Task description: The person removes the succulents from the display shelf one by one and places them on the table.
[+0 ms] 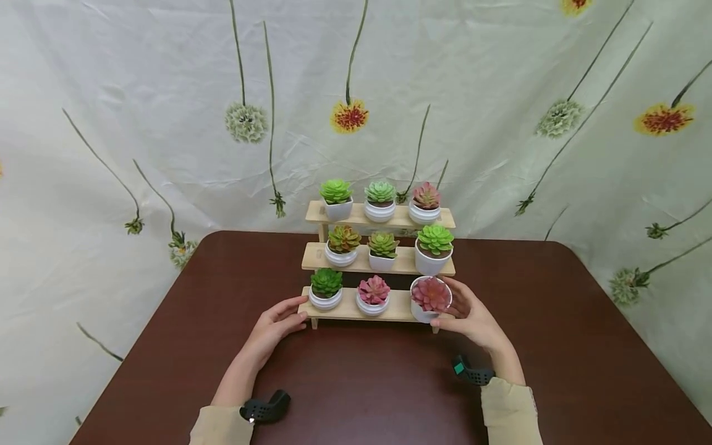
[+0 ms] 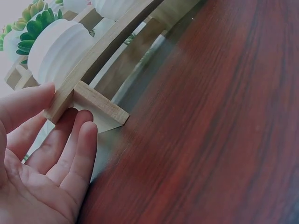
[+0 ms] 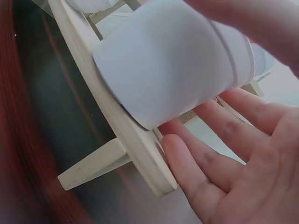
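left hand (image 1: 275, 324): fingers relaxed, thumb touching left end of wooden stand (image 1: 347, 311) on brown table (image 1: 556, 346) | right hand (image 1: 470, 315): fingers cupped round white pot (image 1: 424, 312) with red succulent (image 1: 431, 294), right end of bottom shelf

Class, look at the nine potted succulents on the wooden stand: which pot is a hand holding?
The red succulent pot at the right end of the lowest shelf; the right hand wraps it, while the other eight stand untouched.
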`<state>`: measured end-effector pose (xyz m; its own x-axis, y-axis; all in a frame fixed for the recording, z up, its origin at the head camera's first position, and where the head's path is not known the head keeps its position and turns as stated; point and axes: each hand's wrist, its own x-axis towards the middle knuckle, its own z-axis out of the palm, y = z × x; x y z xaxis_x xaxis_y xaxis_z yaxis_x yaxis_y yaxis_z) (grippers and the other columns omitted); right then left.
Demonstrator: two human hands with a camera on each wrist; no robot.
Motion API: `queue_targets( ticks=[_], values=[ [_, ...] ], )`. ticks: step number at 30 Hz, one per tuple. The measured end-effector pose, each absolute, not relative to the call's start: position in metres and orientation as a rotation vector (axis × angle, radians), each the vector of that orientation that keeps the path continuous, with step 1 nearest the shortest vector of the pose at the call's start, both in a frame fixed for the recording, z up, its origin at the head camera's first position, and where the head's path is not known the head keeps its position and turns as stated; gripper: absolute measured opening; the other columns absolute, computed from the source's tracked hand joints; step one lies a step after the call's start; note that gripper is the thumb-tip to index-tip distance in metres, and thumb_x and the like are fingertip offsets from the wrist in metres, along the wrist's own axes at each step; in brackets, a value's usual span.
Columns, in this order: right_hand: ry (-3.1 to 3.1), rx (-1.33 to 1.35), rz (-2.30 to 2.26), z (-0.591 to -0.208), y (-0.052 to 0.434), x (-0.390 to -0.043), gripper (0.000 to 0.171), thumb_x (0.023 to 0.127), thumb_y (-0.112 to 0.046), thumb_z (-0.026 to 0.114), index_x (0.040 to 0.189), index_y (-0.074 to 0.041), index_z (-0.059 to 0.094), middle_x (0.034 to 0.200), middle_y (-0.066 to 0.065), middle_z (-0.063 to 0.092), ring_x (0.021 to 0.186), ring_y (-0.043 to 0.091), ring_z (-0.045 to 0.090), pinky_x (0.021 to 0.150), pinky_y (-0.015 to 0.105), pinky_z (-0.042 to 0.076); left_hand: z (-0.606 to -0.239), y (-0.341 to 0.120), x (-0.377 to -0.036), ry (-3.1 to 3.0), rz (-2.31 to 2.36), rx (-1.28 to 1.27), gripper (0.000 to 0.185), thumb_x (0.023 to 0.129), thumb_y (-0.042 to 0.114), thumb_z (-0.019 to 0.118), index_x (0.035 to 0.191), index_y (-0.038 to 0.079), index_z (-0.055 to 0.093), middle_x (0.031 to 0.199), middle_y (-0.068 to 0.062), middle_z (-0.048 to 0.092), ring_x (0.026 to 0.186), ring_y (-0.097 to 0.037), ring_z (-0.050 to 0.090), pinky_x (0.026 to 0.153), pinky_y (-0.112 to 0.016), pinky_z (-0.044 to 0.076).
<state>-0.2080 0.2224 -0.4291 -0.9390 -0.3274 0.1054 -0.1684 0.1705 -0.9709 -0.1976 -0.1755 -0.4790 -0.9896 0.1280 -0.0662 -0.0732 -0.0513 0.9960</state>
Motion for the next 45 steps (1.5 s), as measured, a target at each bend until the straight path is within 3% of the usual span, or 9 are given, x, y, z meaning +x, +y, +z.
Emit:
queue_targets(
  ticks=[14, 31, 39, 41, 45],
  values=[
    [2.435, -0.464, -1.835, -0.428, 0.219, -0.199, 0.073, 0.073, -0.006, 0.079, 0.135, -0.002, 0.041, 0.128, 0.02, 0.05, 0.112, 0.036, 0.052, 0.086, 0.024, 0.049, -0.481, -0.172, -0.184, 2.041, 2.165, 0.003, 0.047, 0.089, 0.015, 0.064, 0.132, 0.002, 0.05, 0.127, -0.017, 0.054, 0.098, -0.02, 0.061, 0.085, -0.032, 0.052],
    [2.524, -0.462, -1.799, -0.429, 0.217, -0.205, 0.069, 0.072, -0.007, 0.08, 0.131, -0.002, 0.044, 0.121, 0.018, 0.054, 0.099, 0.026, 0.058, 0.081, 0.024, 0.052, -0.48, -0.171, -0.193, 2.028, 2.197, 0.003, 0.045, 0.089, 0.012, 0.064, 0.131, 0.002, 0.052, 0.122, -0.016, 0.057, 0.096, -0.021, 0.062, 0.084, -0.033, 0.053],
    [2.354, -0.575, -1.91, -0.426, 0.208, -0.205, 0.066, 0.073, 0.001, 0.077, 0.129, -0.002, 0.042, 0.115, 0.021, 0.05, 0.081, 0.025, 0.061, 0.057, 0.046, 0.056, -0.48, -0.173, -0.196, 2.036, 2.199, 0.026, 0.045, 0.089, 0.012, 0.064, 0.131, 0.001, 0.051, 0.123, -0.017, 0.056, 0.096, -0.021, 0.062, 0.084, -0.033, 0.053],
    [2.356, -0.593, -1.904, -0.425, 0.205, -0.205, 0.065, 0.073, 0.001, 0.077, 0.128, -0.002, 0.042, 0.115, 0.019, 0.05, 0.084, 0.024, 0.06, 0.058, 0.044, 0.056, -0.48, -0.175, -0.197, 2.041, 2.195, 0.035, 0.046, 0.089, 0.013, 0.065, 0.131, 0.001, 0.051, 0.123, -0.017, 0.056, 0.097, -0.021, 0.062, 0.084, -0.033, 0.053],
    [2.382, -0.634, -1.866, -0.422, 0.198, -0.204, 0.064, 0.072, -0.002, 0.078, 0.126, -0.001, 0.044, 0.117, 0.016, 0.052, 0.093, 0.022, 0.059, 0.072, 0.032, 0.056, -0.48, -0.176, -0.199, 2.046, 2.196, 0.048, 0.047, 0.089, 0.014, 0.065, 0.132, 0.0, 0.05, 0.123, -0.017, 0.056, 0.097, -0.022, 0.061, 0.084, -0.033, 0.053]
  ],
)
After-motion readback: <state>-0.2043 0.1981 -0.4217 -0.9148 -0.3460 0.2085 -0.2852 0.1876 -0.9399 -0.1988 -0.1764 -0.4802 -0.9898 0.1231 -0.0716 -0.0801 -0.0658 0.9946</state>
